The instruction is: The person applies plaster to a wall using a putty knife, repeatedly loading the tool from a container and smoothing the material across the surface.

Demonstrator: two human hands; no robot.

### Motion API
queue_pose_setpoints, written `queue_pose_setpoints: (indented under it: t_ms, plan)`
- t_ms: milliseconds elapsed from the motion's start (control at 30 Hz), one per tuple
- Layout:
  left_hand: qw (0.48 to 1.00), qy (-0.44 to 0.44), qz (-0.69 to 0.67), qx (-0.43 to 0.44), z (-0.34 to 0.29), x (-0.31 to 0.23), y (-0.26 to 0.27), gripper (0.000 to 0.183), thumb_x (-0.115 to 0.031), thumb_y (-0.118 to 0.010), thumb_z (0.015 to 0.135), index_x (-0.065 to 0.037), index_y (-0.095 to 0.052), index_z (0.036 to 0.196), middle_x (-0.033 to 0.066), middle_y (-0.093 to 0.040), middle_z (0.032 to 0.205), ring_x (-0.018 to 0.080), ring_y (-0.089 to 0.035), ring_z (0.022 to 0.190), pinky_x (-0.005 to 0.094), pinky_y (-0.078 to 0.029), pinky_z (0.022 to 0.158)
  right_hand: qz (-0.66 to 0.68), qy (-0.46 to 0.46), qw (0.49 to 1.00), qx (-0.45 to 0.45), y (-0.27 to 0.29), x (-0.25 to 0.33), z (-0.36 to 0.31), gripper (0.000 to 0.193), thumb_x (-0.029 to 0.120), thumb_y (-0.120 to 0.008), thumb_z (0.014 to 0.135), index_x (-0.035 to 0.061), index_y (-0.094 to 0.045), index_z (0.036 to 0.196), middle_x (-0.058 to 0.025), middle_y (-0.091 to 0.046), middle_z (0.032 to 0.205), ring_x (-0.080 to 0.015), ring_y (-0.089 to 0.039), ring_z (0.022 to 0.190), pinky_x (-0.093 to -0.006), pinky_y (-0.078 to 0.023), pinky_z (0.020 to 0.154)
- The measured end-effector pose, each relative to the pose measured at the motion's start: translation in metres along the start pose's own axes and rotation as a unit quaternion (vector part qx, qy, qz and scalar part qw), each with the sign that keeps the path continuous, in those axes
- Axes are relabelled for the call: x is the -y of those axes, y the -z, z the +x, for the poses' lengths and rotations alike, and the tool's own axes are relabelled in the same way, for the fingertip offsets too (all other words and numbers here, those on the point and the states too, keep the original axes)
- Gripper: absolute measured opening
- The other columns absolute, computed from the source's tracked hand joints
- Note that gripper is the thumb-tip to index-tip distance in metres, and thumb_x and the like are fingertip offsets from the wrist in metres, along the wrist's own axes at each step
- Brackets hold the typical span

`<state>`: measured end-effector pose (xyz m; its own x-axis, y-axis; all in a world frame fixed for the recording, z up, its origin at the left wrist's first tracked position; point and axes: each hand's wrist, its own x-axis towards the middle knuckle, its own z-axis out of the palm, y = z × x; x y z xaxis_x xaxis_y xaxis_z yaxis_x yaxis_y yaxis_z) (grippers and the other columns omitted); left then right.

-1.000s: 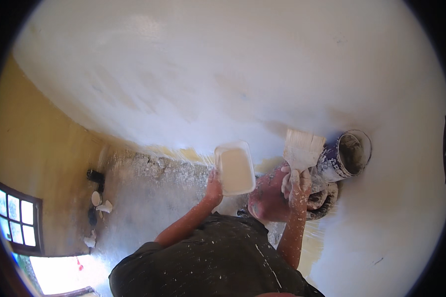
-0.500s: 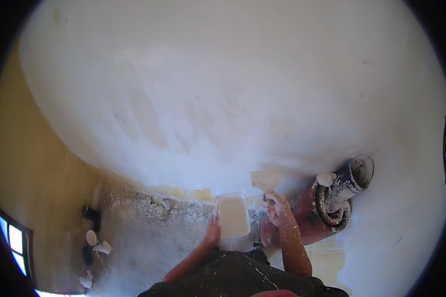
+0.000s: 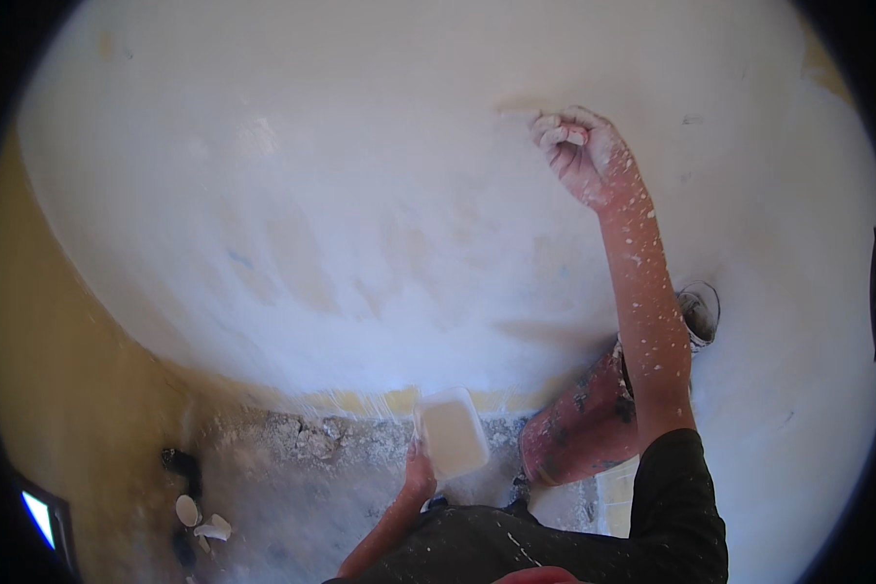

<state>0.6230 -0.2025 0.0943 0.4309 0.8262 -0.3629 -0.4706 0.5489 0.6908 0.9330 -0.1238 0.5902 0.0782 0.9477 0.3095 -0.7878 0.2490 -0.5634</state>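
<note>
High against the pale wall (image 3: 360, 146), my right hand (image 3: 579, 156) is raised, its plaster-smeared fingers closed on a putty knife (image 3: 521, 109). The blade appears as a thin, faint strip at the wall; the handle is hidden in the fist. Down in front of my body, my left hand (image 3: 419, 474) grips the left edge of a white rectangular tub (image 3: 454, 434). Smooth cream-coloured filler lies in the tub. Whitish smears and darker, damp-looking patches cover the wall's middle.
A reddish cylinder (image 3: 584, 423) stands at right beneath my arm, with a plaster-crusted bucket (image 3: 699, 316) on it, partly hidden. Rubble (image 3: 316, 438) lines the wall's foot. At left are a dark bottle-like object (image 3: 177, 461) and a white cup (image 3: 187, 509). A yellowish wall (image 3: 78, 409) adjoins.
My right hand has risen from beside the tub to high on the wall, carrying the putty knife. The tub in my left hand has tilted slightly.
</note>
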Motion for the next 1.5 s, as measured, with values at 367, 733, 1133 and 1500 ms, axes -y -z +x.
queue_pose_setpoints:
  t_ms: [367, 733, 1133, 1500]
  plan:
    - [0.998, 0.054, 0.016, -0.022, 0.003, 0.011, 0.029, 0.043, -0.029, -0.037, 0.095, -0.011, -0.029, 0.133, 0.0070, -0.045, 0.124, 0.0209, -0.046, 0.109, 0.0381, -0.040, 0.090, -0.117, 0.037, 0.987, -0.101, 0.102, -0.085, -0.017, 0.028, 0.026, -0.053, 0.089, 0.0087, -0.050, 0.111, 0.0022, -0.047, 0.082, -0.0038, -0.036, 0.051, -0.0165, -0.028, 0.038]
    - [0.806, -0.256, 0.528, 0.075, 0.014, 0.036, 0.082, 0.042, -0.032, -0.034, 0.096, -0.013, -0.031, 0.133, 0.0082, -0.046, 0.122, 0.0232, -0.046, 0.110, 0.0375, -0.040, 0.092, 0.109, -0.117, 0.960, -0.231, 0.175, -0.169, -0.077, 0.012, 0.004, -0.042, 0.088, -0.0061, -0.050, 0.089, -0.0005, -0.043, 0.067, -0.0057, -0.039, 0.051, -0.0167, -0.037, 0.043]
    - [0.834, -0.187, 0.505, 0.123, 0.011, 0.019, 0.065, 0.044, -0.031, -0.037, 0.095, -0.012, -0.029, 0.134, 0.0068, -0.045, 0.123, 0.0228, -0.046, 0.108, 0.0404, -0.041, 0.089, -0.112, 0.061, 0.992, 0.004, 0.001, -0.058, -0.029, 0.031, 0.014, -0.043, 0.092, -0.0046, -0.039, 0.116, -0.0010, -0.044, 0.078, -0.0048, -0.037, 0.057, -0.0162, -0.034, 0.043]
    - [0.994, 0.078, 0.056, -0.060, -0.027, -0.037, -0.019, 0.044, -0.031, -0.038, 0.095, -0.011, -0.029, 0.134, 0.0072, -0.045, 0.123, 0.0224, -0.047, 0.107, 0.0405, -0.042, 0.087, 0.127, -0.141, 0.955, -0.226, 0.178, -0.189, -0.108, 0.023, 0.018, -0.046, 0.091, 0.0008, -0.047, 0.107, 0.0021, -0.043, 0.069, -0.0049, -0.036, 0.052, -0.0184, -0.031, 0.041]
